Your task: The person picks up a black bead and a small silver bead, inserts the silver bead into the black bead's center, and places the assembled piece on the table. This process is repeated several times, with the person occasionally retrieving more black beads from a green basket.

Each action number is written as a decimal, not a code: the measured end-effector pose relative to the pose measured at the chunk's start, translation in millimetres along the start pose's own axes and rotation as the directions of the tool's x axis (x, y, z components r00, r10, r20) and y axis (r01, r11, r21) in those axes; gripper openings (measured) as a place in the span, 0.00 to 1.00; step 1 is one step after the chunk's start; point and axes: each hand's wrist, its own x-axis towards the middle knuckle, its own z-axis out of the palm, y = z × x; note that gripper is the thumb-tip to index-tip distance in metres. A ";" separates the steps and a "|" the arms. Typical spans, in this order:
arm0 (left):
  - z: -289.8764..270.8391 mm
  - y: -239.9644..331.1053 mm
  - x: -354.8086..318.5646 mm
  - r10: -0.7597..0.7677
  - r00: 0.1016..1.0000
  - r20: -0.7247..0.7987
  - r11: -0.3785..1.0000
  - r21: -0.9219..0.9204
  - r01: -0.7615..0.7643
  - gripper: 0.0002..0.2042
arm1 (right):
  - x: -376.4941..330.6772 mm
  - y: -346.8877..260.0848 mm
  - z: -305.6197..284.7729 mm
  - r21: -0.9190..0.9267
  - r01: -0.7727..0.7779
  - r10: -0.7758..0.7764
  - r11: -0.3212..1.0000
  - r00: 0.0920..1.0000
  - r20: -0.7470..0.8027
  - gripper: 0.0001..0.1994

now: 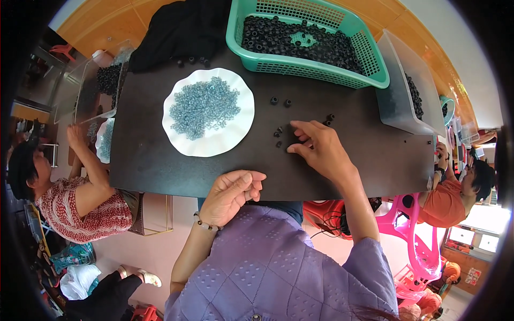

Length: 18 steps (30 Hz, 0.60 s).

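My right hand [321,151] is low over the dark table, thumb and index finger apart, with nothing visible between them. Just left of its fingertips lie a few small black pieces [279,131]; more black pieces [330,119] sit beyond its knuckles. At the table's near edge my left hand [234,198] is closed, thumb pressed on curled fingers; what they hold, if anything, is hidden. A white scalloped plate [243,131] lies beyond my left hand, heaped with small clear bluish rings [206,107].
A green basket [316,76] of black parts stands at the back, beside a clear plastic bin [409,101]. Black cloth [176,37] lies at the far left. People work at both sides: one in a red patterned top [88,208], another in orange [444,203].
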 end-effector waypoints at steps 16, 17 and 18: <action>5.4 -2.0 2.0 0.051 0.996 -0.070 0.997 -0.051 -0.055 0.12 | 37.5 20.7 -29.2 -0.183 0.158 -0.186 0.970 0.971 -0.149 0.09; 6.4 -2.0 1.9 0.055 0.995 -0.079 0.997 -0.053 -0.060 0.12 | 43.8 20.1 -26.4 -0.190 0.181 -0.209 0.965 0.968 -0.138 0.10; 7.3 -1.9 1.9 0.060 0.994 -0.088 0.996 -0.056 -0.065 0.12 | 49.5 19.7 -22.7 -0.188 0.183 -0.211 0.965 0.967 -0.140 0.10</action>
